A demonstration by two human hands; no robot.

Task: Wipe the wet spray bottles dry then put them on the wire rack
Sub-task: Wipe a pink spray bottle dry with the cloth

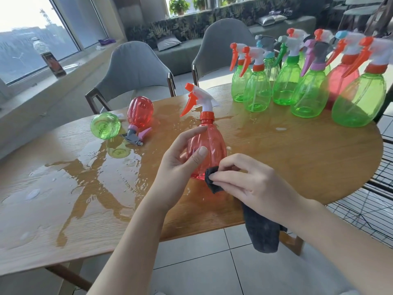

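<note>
A red spray bottle point(209, 143) with a white head and orange trigger stands upright on the wet wooden table point(297, 158). My left hand point(180, 165) holds its left side, thumb and forefinger curled round the body. My right hand point(251, 184) pinches a dark grey cloth point(261, 228) against the bottle's lower right; the cloth hangs over the table's front edge. A red bottle point(139, 112) and a green bottle point(105, 125) lie on their sides at the left. Several upright bottles, mostly green point(310, 90), stand at the back right. The black wire rack point(365, 207) sits low at the right.
Puddles of water point(89, 177) cover the table's left and middle. Two grey chairs point(134, 69) stand behind the table. A window ledge with a dark bottle point(52, 60) runs along the left. Grey floor tiles point(202, 262) lie in front.
</note>
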